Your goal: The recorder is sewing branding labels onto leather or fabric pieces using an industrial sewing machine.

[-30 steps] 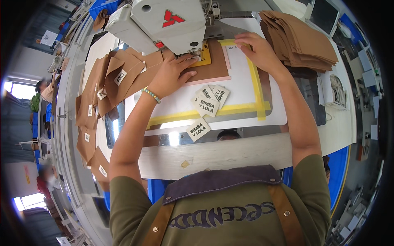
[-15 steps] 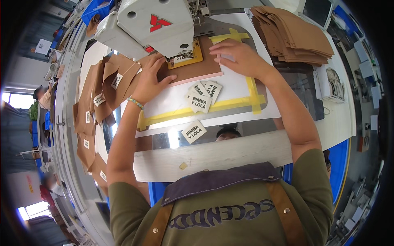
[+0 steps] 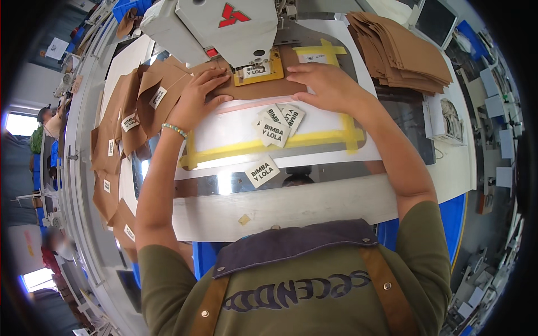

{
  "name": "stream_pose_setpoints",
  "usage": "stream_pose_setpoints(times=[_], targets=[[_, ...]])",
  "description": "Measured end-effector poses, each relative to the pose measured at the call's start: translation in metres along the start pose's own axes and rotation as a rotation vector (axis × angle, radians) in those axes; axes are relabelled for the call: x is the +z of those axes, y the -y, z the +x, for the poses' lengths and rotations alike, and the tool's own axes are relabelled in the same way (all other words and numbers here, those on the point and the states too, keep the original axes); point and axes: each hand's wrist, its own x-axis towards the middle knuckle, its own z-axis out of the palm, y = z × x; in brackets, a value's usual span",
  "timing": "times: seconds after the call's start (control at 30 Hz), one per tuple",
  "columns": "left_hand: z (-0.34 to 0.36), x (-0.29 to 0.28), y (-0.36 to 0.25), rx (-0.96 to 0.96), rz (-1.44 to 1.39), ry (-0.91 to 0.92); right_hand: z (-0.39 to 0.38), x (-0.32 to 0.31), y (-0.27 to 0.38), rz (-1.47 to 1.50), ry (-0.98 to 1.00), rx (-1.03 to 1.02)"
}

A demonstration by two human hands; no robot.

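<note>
Above the pale tabletop, a white sewing machine head overhangs a brown panel. The person's left hand and right hand rest at its two sides, both hands open, fingers loosely spread, gripping nothing visible. On the panel, a yellow frame surrounds a whitish label; loose labels lie nearer the person

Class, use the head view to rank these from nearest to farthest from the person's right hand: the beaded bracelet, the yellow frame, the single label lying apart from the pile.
1. Yellow frame: just left of the right hand, under the machine head.
2. Single label: lower left in the picture.
3. Beaded bracelet: well to the left.
</note>
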Motion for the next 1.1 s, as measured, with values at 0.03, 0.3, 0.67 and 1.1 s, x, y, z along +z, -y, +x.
stream_pose_setpoints(times=[0.03, 0.3, 0.67, 1.1], targets=[[-0.001, 0.002, -0.006, 0.028, 0.06, -0.029, 0.002, -0.014, 0.011, -0.022, 0.095, 0.053], [0.005, 0.027, -0.039, 0.098, 0.084, -0.209, -0.011, -0.033, 0.044, -0.188, 0.268, 0.18], [-0.077, -0.014, 0.007, 0.183, 0.366, -0.127, -0.034, -0.03, 0.031, -0.126, 0.073, 0.061], [-0.169, -0.065, 0.123, -0.514, 0.379, -0.037, -0.07, -0.116, -0.03, -0.381, -0.488, 0.347]])
